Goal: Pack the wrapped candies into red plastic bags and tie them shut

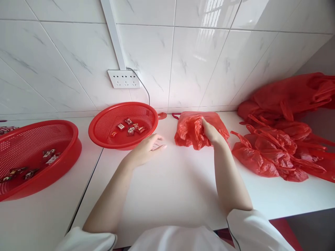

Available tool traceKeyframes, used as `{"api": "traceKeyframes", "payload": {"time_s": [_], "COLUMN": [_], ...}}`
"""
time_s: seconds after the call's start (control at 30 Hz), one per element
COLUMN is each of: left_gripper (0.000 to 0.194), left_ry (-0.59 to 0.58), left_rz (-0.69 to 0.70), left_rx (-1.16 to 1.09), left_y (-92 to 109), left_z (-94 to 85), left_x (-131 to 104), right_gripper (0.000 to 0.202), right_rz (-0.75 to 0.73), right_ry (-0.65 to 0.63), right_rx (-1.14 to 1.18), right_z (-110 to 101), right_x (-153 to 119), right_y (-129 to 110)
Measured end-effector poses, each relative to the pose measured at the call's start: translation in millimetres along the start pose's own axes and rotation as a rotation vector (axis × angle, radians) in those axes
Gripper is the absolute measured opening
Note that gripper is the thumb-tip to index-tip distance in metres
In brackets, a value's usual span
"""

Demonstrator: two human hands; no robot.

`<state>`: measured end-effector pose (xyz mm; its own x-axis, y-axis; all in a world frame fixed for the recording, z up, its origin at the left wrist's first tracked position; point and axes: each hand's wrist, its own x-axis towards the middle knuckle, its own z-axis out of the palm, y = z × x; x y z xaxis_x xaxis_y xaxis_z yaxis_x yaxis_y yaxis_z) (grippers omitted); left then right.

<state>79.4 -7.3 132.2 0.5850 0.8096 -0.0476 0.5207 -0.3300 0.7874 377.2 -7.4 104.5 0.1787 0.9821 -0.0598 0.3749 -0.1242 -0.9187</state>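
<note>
My left hand [148, 148] is over the white table [170, 195], beside the front right rim of a red perforated plastic basket [95, 139]. Its fingers are stretched out, slightly apart, and hold nothing. Several small wrapped snack packets [131, 131] lie on the bottom of that basket. Further right, my right hand [210, 133] grips a crumpled red plastic bag [191, 131] lying near the wall. Folds of the bag hide most of the right fingertips.
A second red basket [74, 144] at the left edge holds several dark packets [49, 155]. Tied red bags [269, 150] are heaped on the right, with a larger red bundle [282, 92] behind them. A socket strip [124, 78] with a grey cable [144, 87] is on the tiled wall.
</note>
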Motion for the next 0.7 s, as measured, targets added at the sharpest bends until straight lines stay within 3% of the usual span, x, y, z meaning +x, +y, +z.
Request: {"api": "traceKeyframes", "payload": {"time_s": [0.1,0.17,0.23,0.3,0.37,0.47,0.53,0.6,0.7], "left_gripper": [0.073,0.052,0.028,0.024,0.025,0.03,0.032,0.031,0.026], "left_ry": [0.126,0.185,0.297,0.44,0.537,0.55,0.519,0.482,0.448], "left_rz": [0.086,0.132,0.133,0.106,0.057,-0.064,-0.117,-0.15,-0.191], "left_rx": [-0.126,-0.126,-0.158,-0.326,-0.594,-0.948,-1.089,-1.161,-1.184], "left_y": [-1.4,-6.5,-13.9,-20.6,-23.2,-18.5,-13.3,-10.0,-9.7], "left_z": [24.7,35.2,36.4,28.3,13.8,-10.0,-21.4,-26.4,-21.8], "left_x": [12.1,21.3,28.9,32.6,31.5,22.9,16.4,12.7,14.6], "right_gripper": [0.049,0.044,0.06,0.054,0.04,0.045,0.054,0.053,0.038], "right_rz": [-0.035,-0.122,-0.176,-0.163,-0.1,0.004,0.06,0.076,-0.138], "right_ry": [-0.401,-0.628,-0.735,-0.659,-0.44,-0.061,0.09,0.141,0.081], "right_rx": [-0.061,-0.135,-0.233,-0.421,-0.633,-0.852,-0.961,-0.991,-0.677], "right_z": [9.0,19.5,31.8,42.9,49.7,48.0,40.6,33.0,32.3], "right_x": [-25.2,-36.2,-37.2,-28.2,-13.4,6.0,10.1,5.0,-15.7], "right_y": [-27.8,-40.1,-41.7,-32.3,-16.1,7.3,14.1,10.5,-9.8]}}
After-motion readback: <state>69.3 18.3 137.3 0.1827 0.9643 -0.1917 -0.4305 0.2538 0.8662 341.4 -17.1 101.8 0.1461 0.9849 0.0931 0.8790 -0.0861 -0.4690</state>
